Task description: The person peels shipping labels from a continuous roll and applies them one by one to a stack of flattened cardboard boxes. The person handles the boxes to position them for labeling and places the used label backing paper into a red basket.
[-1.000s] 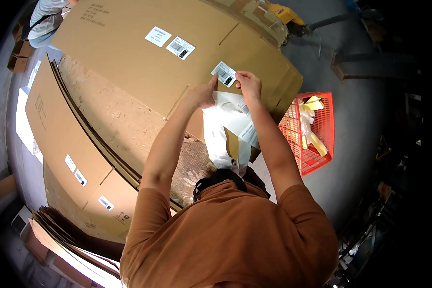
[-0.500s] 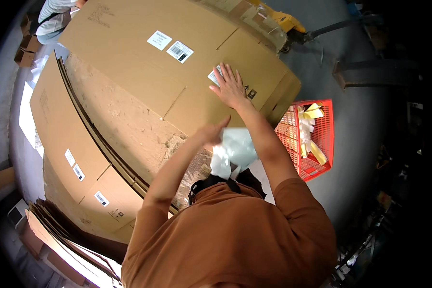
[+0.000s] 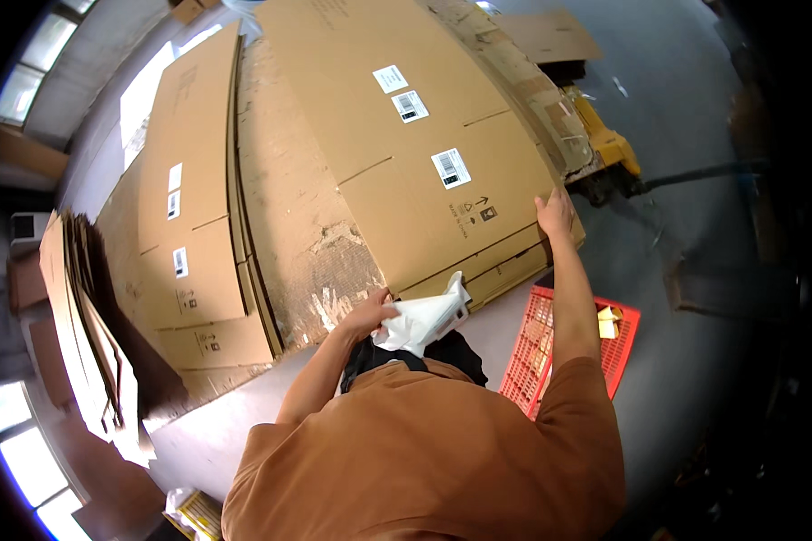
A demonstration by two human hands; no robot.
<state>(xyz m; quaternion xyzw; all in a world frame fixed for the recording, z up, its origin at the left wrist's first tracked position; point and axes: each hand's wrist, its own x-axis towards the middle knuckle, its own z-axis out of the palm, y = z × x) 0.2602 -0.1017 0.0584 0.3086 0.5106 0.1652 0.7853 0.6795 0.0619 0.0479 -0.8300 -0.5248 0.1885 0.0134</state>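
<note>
A stack of flattened cardboard cartons (image 3: 424,194) lies before me, with white labels and printed handling marks on the top one. At its near-left corner, my left hand (image 3: 368,315) is closed on the edge, its fingertips partly hidden. Over the right edge near the near-right corner curls my right hand (image 3: 556,216), thumb on top and fingers out of sight at the side. A crumpled white plastic sheet or bag (image 3: 424,323) sits at my waist, just right of my left hand and close to the stack's near edge.
Another stack of flat cartons (image 3: 189,243) stands to the left, on a worn brown board (image 3: 289,180). Farther left, cardboard sheets (image 3: 90,334) lean on edge. By my right arm is a red plastic basket (image 3: 621,353) holding yellow scraps. Yellow equipment (image 3: 609,140) stands beyond the far-right edge.
My right hand has left the carton's top label for the right edge. My left hand has gone from above the white plastic to the near-left corner. The view has turned.
</note>
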